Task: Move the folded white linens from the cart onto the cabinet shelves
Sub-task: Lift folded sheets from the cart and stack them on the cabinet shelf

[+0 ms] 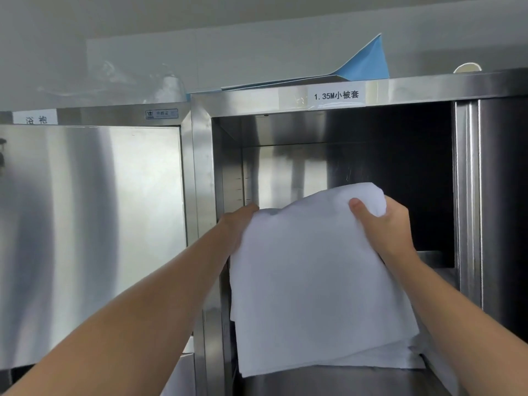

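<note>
A folded white linen hangs in front of the open top compartment of a stainless steel cabinet. My right hand grips the linen's upper right corner, thumb on the near face. My left hand holds the upper left edge, its fingers hidden behind the cloth. The linen's top reaches into the compartment opening; its lower part droops down over the cabinet front. A strip of the top shelf shows to the right of my right wrist. The cart is out of view.
A closed steel door stands to the left. A paper label is stuck above the opening. A blue folded sheet lies on the cabinet top. A steel upright bounds the compartment on the right.
</note>
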{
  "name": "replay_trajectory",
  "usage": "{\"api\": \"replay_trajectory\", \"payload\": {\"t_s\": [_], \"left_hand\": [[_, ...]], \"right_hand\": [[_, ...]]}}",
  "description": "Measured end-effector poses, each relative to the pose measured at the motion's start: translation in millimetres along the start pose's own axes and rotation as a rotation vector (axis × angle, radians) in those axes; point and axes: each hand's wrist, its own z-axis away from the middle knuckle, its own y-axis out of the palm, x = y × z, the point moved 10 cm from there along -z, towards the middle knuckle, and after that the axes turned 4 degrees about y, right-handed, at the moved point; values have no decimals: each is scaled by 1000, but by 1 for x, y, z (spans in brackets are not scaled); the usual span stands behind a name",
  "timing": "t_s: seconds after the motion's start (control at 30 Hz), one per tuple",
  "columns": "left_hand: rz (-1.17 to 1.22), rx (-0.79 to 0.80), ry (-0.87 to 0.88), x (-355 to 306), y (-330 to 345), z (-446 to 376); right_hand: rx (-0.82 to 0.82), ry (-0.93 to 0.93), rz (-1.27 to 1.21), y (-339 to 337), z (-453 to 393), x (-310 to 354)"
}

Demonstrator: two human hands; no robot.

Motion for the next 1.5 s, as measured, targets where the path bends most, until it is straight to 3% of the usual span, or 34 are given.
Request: {"api": "replay_trajectory", "payload": {"t_s": [0.27,0.43,0.57,0.7,0.87,1.1,1.5], "left_hand": [[-241,-108,43,20,13,-1],[-547,-178,98,11,8,8],[-600,-109,165,2,15,14],[-357,-104,152,18,8,13],[-238,-212,328,12,2,20],[-140,-378,491,-7,-15,45],[-65,-459,708,-58,-36,98]], "right_hand": [[126,165,48,-10,9,-21],[257,521,112,-12,22,-57],[269,697,-57,-8,28,-80],[149,633,-67,-13,31,-88],[-12,447,-131,-23,27,-78],[-45,210,-88,-28,27,-39],[-148,-38,-48,-47,41,30]]}}
